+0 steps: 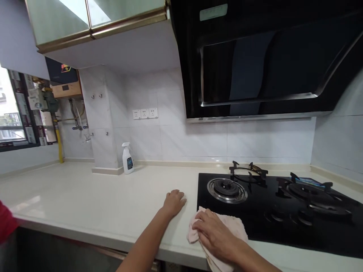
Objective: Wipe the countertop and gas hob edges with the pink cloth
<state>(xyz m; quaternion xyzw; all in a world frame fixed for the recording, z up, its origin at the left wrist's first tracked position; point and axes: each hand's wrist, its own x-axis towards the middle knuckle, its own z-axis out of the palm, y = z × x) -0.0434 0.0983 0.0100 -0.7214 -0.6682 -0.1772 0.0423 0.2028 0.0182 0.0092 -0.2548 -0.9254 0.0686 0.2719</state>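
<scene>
My right hand [211,232] presses on a pale pink cloth [234,225], its fingers bent over the folds. The cloth lies across the front left corner of the black gas hob [255,223] and the worktop beside it. To the left, my left hand [174,203] rests on the cream countertop [93,206] with nothing in it, fingers lying on the surface. On the hob's left burner [227,189] no pan support sits. A loose pan support [248,172] stands behind it, near the back edge of the hob.
A white spray bottle [127,158] stands by the wall pillar [102,117]. The black range hood [255,68] slants out above the hob. Wall cabinets [62,22] hang at upper left. Red fabric [6,222] shows at the left edge.
</scene>
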